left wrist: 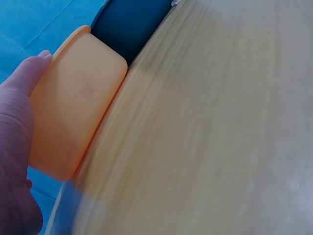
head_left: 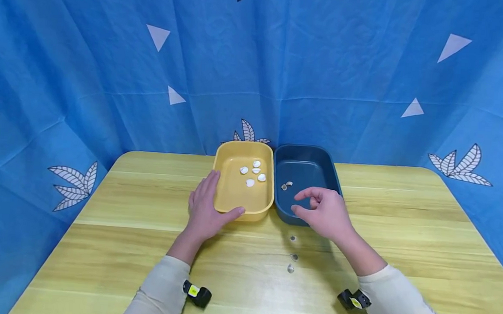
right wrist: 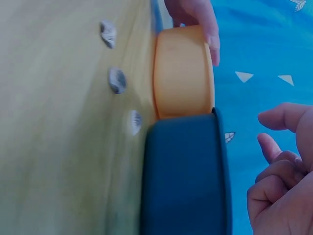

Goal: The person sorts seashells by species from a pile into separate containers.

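Observation:
My left hand (head_left: 206,212) rests on the near left corner of a yellow tray (head_left: 218,193), its thumb over the front rim and its fingers along the left side. Several white seashells (head_left: 250,182) lie inside that tray. Over the near right part of a dark blue tray (head_left: 279,205) hovers my right hand (head_left: 324,213), thumb and forefinger apart with nothing visible between them, the other fingers bent. Two small brownish seashells (head_left: 284,187) lie in the blue tray's left side. Three grey ridged seashells (right wrist: 117,80) sit on the table in front of it.
Both trays stand side by side, touching, near the back edge of the wooden table (head_left: 404,221). Behind the table hangs a blue curtain (head_left: 327,74) with white triangles and leaves. Each sleeve carries a small black wrist camera (head_left: 198,294).

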Tool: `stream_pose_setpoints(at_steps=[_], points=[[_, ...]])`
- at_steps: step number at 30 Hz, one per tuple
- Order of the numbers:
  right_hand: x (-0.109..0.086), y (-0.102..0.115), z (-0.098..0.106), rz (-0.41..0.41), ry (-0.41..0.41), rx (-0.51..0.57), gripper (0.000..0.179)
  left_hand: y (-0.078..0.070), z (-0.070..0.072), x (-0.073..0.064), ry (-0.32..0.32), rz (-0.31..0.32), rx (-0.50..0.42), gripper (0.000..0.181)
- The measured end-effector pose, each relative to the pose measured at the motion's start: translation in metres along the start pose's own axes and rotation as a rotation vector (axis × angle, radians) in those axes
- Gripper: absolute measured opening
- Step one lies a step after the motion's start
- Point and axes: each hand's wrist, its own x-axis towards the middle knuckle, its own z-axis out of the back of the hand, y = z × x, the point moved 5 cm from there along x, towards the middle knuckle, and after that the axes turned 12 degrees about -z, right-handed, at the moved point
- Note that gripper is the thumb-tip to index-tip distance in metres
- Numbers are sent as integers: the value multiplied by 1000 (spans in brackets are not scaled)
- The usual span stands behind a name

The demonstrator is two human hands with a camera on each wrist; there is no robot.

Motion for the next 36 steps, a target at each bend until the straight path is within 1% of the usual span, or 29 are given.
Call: stream_pose_setpoints(at_steps=[5, 10, 16, 22, 29, 36], points=[[-6, -6, -2, 4, 9, 7, 16, 0, 1, 0, 0, 6, 6, 114], [-15, -14, -4, 19, 28, 39, 14, -1, 1, 1, 1, 6, 4, 115], [-26, -29, -7, -6, 46, 45, 13, -1, 1, 1, -1, 7, -1, 115], [-30, -41, -12, -25, 79, 50, 15, 2, 0, 1, 1, 12, 6, 115], [-35, -48, -19, -34, 116, -1, 15, 1, 1, 0, 2, 10, 6, 115], [-36, -54, -23, -88, 149, -20, 15, 0, 0, 1, 10, 19, 0, 115]])
